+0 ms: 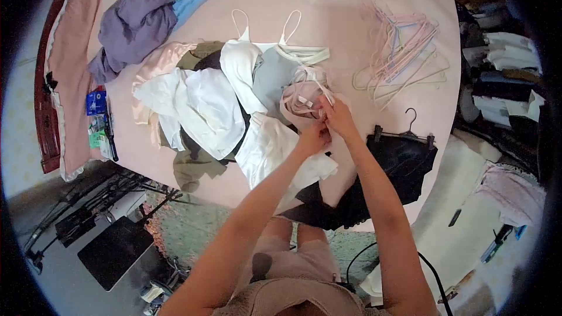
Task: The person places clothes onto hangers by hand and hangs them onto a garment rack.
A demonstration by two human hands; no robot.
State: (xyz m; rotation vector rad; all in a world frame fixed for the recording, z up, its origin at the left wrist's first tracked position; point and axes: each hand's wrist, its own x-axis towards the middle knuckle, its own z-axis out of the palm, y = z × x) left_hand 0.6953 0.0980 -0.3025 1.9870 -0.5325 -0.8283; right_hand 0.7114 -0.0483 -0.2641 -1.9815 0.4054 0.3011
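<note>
My right hand (338,118) is closed on the edge of a bunched pale pink garment (298,98) with thin straps and a white tag; its exact kind is unclear. Close beside it, my left hand (316,137) has its fingers closed on the lower edge of the same garment. Just left of my hands lies a white camisole (239,61) with a grey inside, its two straps stretched out upward. White satiny clothing (263,146) is beneath my left forearm. A larger white garment (199,105) is spread over the pile. My fingertips are partly hidden.
Several pink and pale hangers (404,52) lie in a tangle at right. Black clothing (404,161) is clipped to a dark hanger (411,129) near the bed's right edge. Purple bedding (137,20) is heaped at upper left. A black flat panel (115,251) stands below left.
</note>
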